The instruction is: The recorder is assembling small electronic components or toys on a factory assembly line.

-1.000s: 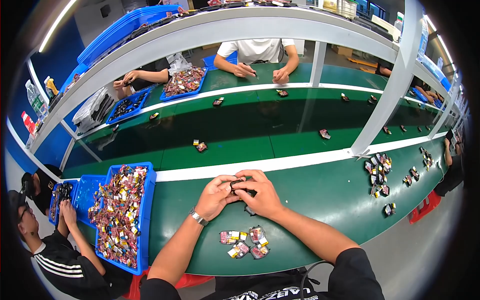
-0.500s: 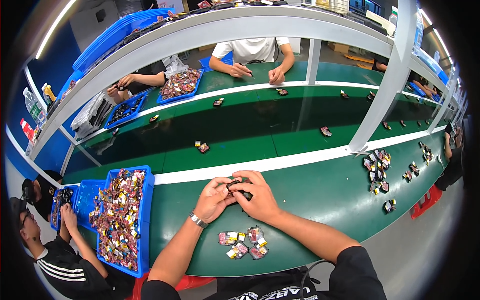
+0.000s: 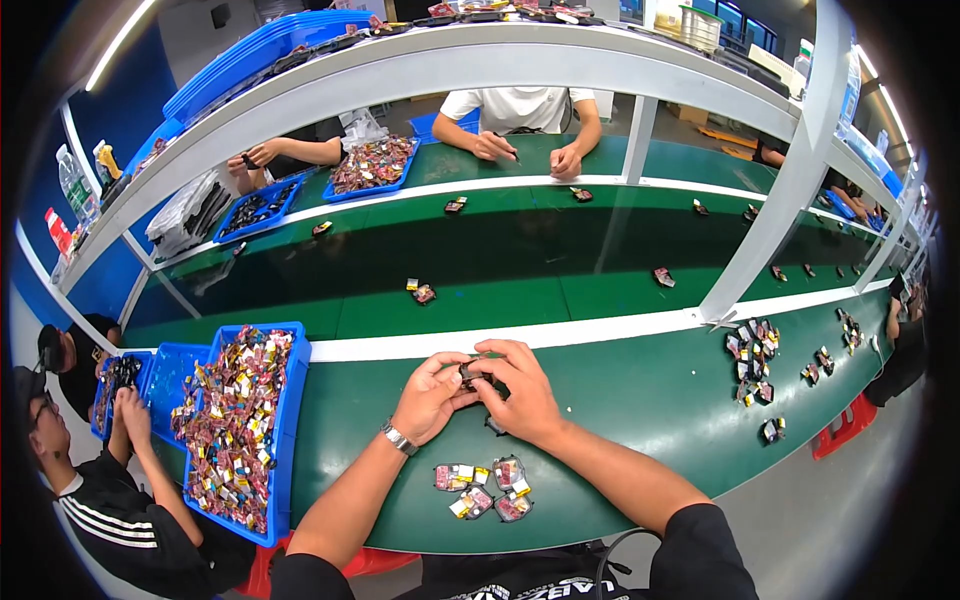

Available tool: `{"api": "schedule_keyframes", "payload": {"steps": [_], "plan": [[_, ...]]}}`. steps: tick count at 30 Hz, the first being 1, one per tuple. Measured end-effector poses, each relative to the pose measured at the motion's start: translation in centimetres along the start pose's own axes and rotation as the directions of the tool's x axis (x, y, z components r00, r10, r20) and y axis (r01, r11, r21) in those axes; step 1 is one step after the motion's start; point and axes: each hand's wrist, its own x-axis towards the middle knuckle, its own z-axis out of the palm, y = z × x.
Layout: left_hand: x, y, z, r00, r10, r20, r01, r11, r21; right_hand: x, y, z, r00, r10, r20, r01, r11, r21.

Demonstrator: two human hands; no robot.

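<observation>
Above the green bench my left hand [image 3: 428, 402], a metal-band watch on its wrist, and my right hand [image 3: 522, 398] meet with bent fingers around a small black plastic part [image 3: 468, 376]. The fingers hide most of it. Another dark piece [image 3: 495, 426] lies on the bench, partly under my right hand. Nearer to me sits a small cluster of clear-and-black assemblies [image 3: 481, 488] with pink, white and yellow bits. Left of my left forearm, a blue tray [image 3: 287, 440] is heaped with small pink, white and yellow parts [image 3: 240, 430].
More assemblies [image 3: 752, 360] lie to the right on the bench. Beyond a white rail [image 3: 500, 338], scattered pieces rest on a green belt [image 3: 540, 270]. A grey post [image 3: 765, 200] rises at right. Co-workers sit across and at left [image 3: 110, 500], beside blue trays.
The view has shifted a little, so the far side appears lower. My fingers have moved slightly around the black part, and the dark piece below my right hand shows more.
</observation>
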Motion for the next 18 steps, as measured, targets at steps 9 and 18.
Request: {"api": "schedule_keyframes", "payload": {"steps": [9, 18], "plan": [[0.08, 0.43, 0.38, 0.999, -0.042, -0.029, 0.042, 0.999, 0.005, 0.25, -0.05, 0.02, 0.986, -0.168, -0.004, 0.161, 0.956, -0.246], [0.03, 0.41, 0.52, 0.997, -0.063, -0.045, 0.063, 0.998, 0.01, 0.25, -0.26, 0.13, 0.977, -0.215, 0.009, 0.205, 0.917, -0.343]]}}
